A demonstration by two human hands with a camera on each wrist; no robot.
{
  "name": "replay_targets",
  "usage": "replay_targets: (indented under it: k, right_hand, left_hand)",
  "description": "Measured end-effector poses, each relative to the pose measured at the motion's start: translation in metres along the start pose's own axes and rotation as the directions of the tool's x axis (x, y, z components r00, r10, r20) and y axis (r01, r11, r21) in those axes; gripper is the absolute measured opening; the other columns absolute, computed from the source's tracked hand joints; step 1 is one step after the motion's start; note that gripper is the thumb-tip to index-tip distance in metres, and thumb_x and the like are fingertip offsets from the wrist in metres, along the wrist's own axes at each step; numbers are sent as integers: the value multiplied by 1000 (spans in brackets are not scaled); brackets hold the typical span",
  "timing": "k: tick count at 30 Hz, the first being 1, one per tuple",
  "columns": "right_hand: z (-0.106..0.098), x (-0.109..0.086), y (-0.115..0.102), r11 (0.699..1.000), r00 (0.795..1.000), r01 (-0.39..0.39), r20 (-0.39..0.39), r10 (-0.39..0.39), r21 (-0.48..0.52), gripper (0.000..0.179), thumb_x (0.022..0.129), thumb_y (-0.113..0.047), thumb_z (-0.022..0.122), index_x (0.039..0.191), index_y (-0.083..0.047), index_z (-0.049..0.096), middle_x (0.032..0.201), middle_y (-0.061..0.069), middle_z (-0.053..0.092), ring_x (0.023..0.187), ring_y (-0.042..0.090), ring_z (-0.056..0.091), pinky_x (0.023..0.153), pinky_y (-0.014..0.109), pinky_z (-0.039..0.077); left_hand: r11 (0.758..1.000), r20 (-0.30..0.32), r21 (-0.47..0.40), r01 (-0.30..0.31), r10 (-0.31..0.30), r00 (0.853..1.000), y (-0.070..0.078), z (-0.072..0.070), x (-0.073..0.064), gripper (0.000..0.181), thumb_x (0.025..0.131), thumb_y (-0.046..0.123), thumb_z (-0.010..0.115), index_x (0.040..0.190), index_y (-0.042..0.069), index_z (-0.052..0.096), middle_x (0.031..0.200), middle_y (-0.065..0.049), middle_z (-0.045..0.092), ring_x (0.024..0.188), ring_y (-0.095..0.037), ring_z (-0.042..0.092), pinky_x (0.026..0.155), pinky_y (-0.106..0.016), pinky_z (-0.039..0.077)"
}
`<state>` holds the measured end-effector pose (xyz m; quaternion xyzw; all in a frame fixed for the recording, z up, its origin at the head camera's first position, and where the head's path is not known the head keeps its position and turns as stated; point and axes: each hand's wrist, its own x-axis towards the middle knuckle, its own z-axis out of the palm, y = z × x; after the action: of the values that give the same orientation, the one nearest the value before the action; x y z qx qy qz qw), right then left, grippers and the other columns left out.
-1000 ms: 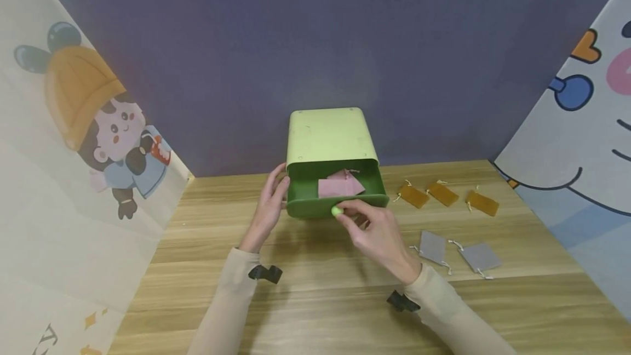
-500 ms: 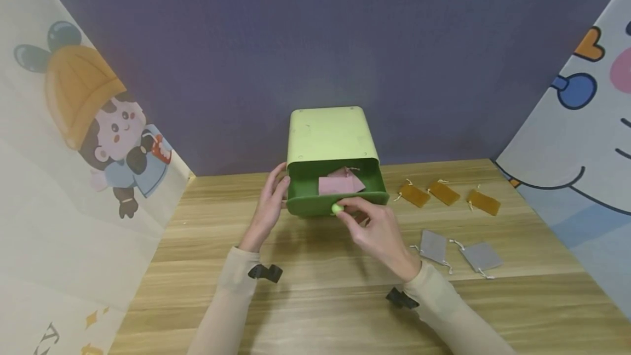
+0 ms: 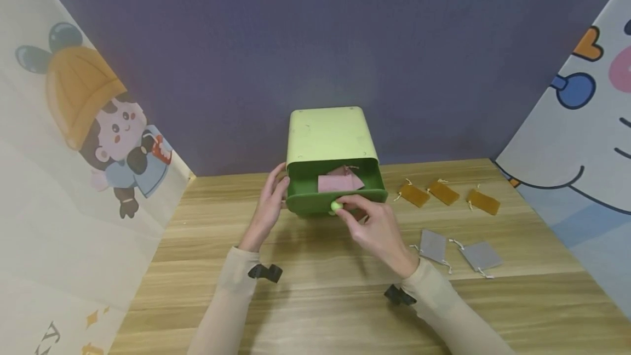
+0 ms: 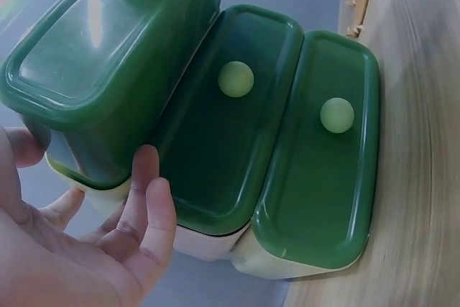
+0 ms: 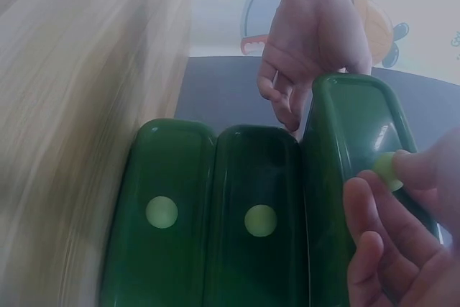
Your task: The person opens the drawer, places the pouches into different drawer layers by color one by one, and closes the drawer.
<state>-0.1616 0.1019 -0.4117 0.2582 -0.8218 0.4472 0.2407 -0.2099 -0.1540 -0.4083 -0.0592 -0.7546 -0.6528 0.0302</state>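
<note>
A pale green cabinet (image 3: pixel 327 133) stands against the back wall, its dark green top drawer (image 3: pixel 308 204) pulled partway out. Pink drawstring pouches (image 3: pixel 337 183) lie inside that drawer. My right hand (image 3: pixel 378 232) pinches the drawer's round light green knob (image 3: pixel 336 206) between thumb and fingers. At the cabinet's left side, my left hand (image 3: pixel 266 207) rests with fingers extended along its wall; the left wrist view shows the fingers loosely spread beside the casing. Beneath the pulled drawer, a middle drawer (image 4: pixel 215 149) and a bottom drawer (image 4: pixel 309 192) sit closed, each with a round knob.
Right of the cabinet on the wooden table (image 3: pixel 315 311) lie orange pouches (image 3: pixel 413 195) in a row of three. Two grey pouches (image 3: pixel 432 246) with white cords lie nearer. A dark wall (image 3: pixel 315 32) rises behind, and printed panels flank both sides.
The top drawer has slid slightly inward, with my right hand moving forward on its knob. My left hand has kept its place on the cabinet's side.
</note>
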Motion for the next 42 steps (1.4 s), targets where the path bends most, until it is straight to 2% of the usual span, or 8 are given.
replay_targets:
  k: [14,21,29,37,42]
  right_hand:
    - [2,4,3,1000,1000,-22,4,22,-8,19,93,-13,83,112,-14,80,91,-1,81,67,5,70,61,29,62]
    - [4,7,5,1000,1000,-22,-4,22,-5,20,93,-13,83,113,-14,80,91,-1,81,67,6,69,62,23,60]
    - [5,10,6,999,999,-33,-11,34,8,21,92,-12,84,113,-15,80,91,-1,81,65,5,67,61,24,59]
    - [5,13,6,998,998,-67,-2,67,15,21,94,-15,83,115,-17,80,92,-2,81,66,5,67,62,24,58]
    - [5,15,7,996,997,-79,-1,79,35,22,94,-12,82,116,-16,80,92,0,81,66,8,68,62,25,58]
  left_hand:
    - [1000,9,-14,1,-1,1000,1,0,-1,57,116,33,42,169,18,29,161,-18,49,93,-13,63,79,-29,55]
    - [999,14,-33,-15,15,1000,2,0,-2,57,116,31,41,169,15,28,159,-21,51,94,-14,66,79,-30,58]
    - [999,14,-30,-28,28,1000,3,1,-3,56,116,30,40,169,14,29,158,-22,52,90,-16,63,87,-51,60]
    - [999,8,-36,-17,17,1000,2,1,-3,55,116,29,41,168,16,30,159,-22,51,86,-15,59,84,-42,61]
    - [999,16,-39,-12,13,1000,1,1,-2,56,116,30,41,168,17,29,160,-20,50,83,-14,58,84,-44,62]
